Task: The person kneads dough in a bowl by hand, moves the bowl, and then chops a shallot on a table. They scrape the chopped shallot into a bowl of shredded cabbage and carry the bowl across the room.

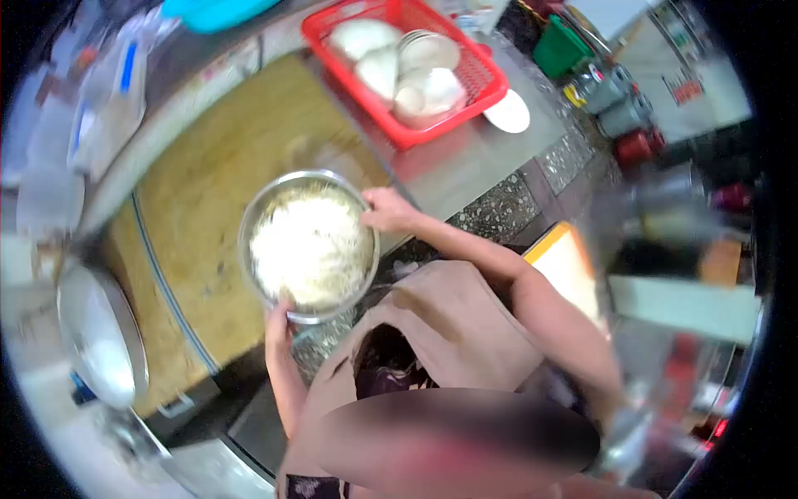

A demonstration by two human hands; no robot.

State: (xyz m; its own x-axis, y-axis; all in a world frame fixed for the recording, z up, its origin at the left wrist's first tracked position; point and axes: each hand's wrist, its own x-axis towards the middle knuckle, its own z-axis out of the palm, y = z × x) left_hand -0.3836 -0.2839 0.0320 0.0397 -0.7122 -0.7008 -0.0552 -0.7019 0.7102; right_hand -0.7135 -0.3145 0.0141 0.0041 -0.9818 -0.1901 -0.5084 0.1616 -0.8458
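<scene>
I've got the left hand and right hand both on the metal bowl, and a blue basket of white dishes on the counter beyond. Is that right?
One thing is off: the basket is red, not blue, as the head view shows. The left hand and right hand are on the metal bowl, as you said.

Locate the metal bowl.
In the head view, the metal bowl is left of centre, held by the left hand and right hand, partly over the yellowish board, below the red basket.
</scene>
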